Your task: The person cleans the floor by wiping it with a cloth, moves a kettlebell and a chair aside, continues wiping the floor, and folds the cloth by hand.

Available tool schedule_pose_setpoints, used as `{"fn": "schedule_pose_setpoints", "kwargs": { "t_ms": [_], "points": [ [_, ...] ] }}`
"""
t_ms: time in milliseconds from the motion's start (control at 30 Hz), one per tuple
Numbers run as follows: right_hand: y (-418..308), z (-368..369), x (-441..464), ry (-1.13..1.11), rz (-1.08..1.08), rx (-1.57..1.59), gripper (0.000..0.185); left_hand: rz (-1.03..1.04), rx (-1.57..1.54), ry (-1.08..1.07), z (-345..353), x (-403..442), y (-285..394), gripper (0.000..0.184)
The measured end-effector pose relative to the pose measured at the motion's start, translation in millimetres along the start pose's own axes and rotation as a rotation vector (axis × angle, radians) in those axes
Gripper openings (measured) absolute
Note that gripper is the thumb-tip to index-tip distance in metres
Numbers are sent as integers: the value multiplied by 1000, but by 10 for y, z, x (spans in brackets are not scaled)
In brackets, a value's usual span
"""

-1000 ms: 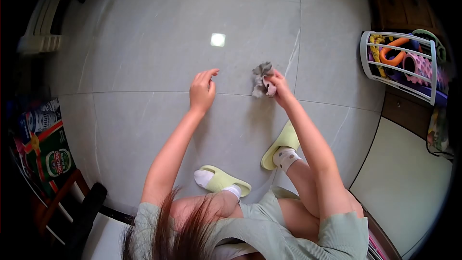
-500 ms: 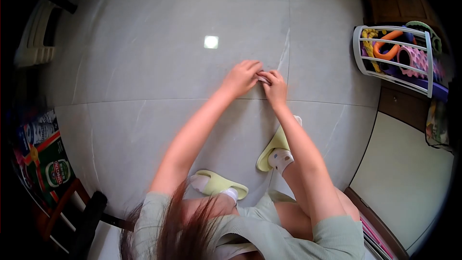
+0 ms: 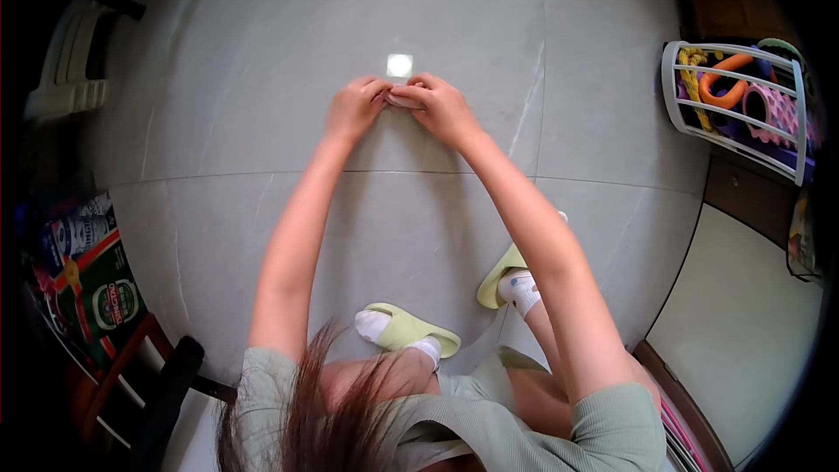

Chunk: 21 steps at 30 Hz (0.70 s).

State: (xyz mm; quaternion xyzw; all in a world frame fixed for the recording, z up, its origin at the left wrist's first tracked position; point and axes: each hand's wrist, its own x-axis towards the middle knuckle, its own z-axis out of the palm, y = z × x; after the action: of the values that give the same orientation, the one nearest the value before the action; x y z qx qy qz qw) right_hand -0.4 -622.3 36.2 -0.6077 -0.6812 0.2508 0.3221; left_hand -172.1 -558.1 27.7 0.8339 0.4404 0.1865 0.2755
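Note:
Both my arms reach forward over the grey tiled floor, and my hands meet fingertip to fingertip. The fingers of my left hand [image 3: 354, 107] are bent into a pinch. My right hand [image 3: 437, 109] is closed too, its thumb and fingers pressed against the left fingertips. Between them is a small pale, pinkish thing [image 3: 398, 99], mostly covered by the fingers, and its kind cannot be made out. Just beyond the hands, a bright square light reflection shows on the floor [image 3: 262, 114].
My feet are in light green slippers [image 3: 406, 332] below. A white-barred rack [image 3: 671, 87] of colourful exercise gear stands at right, by a pale cabinet panel [image 3: 725, 297]. On the left are a green carton [image 3: 109, 301], a wooden chair [image 3: 157, 336] and white stacked plastic [image 3: 74, 96].
Both hands have moved left and farther forward, still together around the small thing. The view has shifted slightly, so the rack sits farther right.

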Motion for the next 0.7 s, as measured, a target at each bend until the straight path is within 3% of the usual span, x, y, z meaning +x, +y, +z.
{"fn": "schedule_pose_setpoints", "kwargs": {
  "t_ms": [167,267,367,500,700],
  "points": [
    [19,62,3,-67,-305,-294,24,5,120,43,-25,-343,-34,8],
    [141,-63,-46,-278,-478,-127,26,-56,131,-45,65,-651,97,6],
    [182,-257,-80,-549,-482,-133,30,-58,84,-65,203,-867,336,6],
    [91,-508,-150,-737,-436,-195,26,7,57,-75,499,-937,561,6],
    [176,-541,-622,-502,-214,-239,38,169,55,-77,766,-814,694,11]
  ]
}}
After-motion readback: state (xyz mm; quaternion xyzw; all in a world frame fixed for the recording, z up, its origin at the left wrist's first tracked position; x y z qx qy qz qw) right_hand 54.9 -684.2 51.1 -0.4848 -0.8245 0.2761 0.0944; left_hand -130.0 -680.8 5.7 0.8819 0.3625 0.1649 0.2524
